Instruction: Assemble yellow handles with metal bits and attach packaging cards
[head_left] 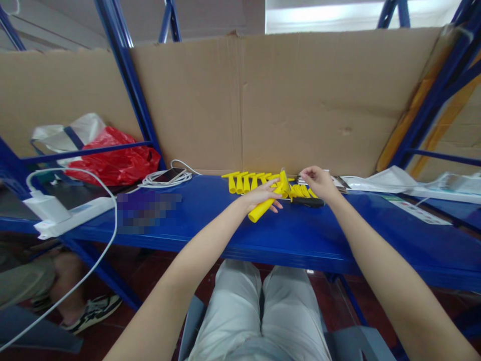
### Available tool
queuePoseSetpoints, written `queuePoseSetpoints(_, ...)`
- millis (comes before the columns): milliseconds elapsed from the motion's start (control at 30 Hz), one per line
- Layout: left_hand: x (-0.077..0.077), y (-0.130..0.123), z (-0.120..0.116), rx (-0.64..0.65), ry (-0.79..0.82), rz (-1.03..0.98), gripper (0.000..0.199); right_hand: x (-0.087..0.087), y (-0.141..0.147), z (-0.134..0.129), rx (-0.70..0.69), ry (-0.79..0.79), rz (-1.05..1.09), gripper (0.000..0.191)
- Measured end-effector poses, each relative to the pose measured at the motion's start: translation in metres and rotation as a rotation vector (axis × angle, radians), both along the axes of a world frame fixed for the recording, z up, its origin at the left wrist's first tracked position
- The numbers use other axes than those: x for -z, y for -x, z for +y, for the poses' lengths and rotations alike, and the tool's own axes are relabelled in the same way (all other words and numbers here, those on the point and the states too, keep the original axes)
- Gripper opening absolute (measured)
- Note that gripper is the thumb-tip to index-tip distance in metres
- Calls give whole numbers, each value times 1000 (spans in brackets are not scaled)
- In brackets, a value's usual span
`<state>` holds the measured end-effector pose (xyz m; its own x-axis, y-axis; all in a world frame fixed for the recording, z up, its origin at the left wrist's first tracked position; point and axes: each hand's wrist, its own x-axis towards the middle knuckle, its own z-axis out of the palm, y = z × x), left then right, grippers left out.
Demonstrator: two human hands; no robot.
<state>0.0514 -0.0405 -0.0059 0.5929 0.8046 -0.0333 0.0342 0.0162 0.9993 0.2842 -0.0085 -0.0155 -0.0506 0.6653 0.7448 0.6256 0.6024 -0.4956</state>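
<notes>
1. Fingers of our left hand [266, 194] close around a yellow, tapered plastic tube with a flat, blade-like end [261, 210], which is held just above the surface [218, 215] of blue metal. Its wide end points towards us and its flat part away, perhaps so that the flat part faces our other hand.
2. Our right hand [318, 181] is raised beside it, fingertips drawn together; we cannot tell whether they pinch anything small.
3. Behind the left hand, a row of yellow T-shaped plastic pieces [239, 184] lies side by side, wide ends towards us, probably to keep them orderly and within reach.
4. Small, flat yellow pieces [300, 191] sit bunched between our hands, likely for easy reach. A long black object [308, 202] lies just in front of them; we cannot make out what it is.
5. Upright brown cardboard [300, 105] backs the surface, which presumably stops things slipping off behind.
</notes>
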Motion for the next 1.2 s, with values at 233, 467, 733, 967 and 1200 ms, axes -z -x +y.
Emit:
queuePoseSetpoints(233, 1, -1, -2, 51, 30, 18, 87, 5, 34, -13, -138, -12, -10, 25)
queuePoseSetpoints(467, 0, -1, -2, 52, 39, 12, 87, 5, 34, -14, -77, 55, -46, 20)
queuePoseSetpoints(733, 1, 1, 2, 50, 32, 6, 90, 4, 36, -16, -44, 132, -41, 12)
queuePoseSetpoints(967, 2, 2, 3, 71, -5, 31, 91, 6, 35, -12, -101, 201, 52, 19)
queuePoseSetpoints(1200, 0, 3, 0, 92, -24, 39, 90, 9, 34, -12, -67, 239, 193, 38)
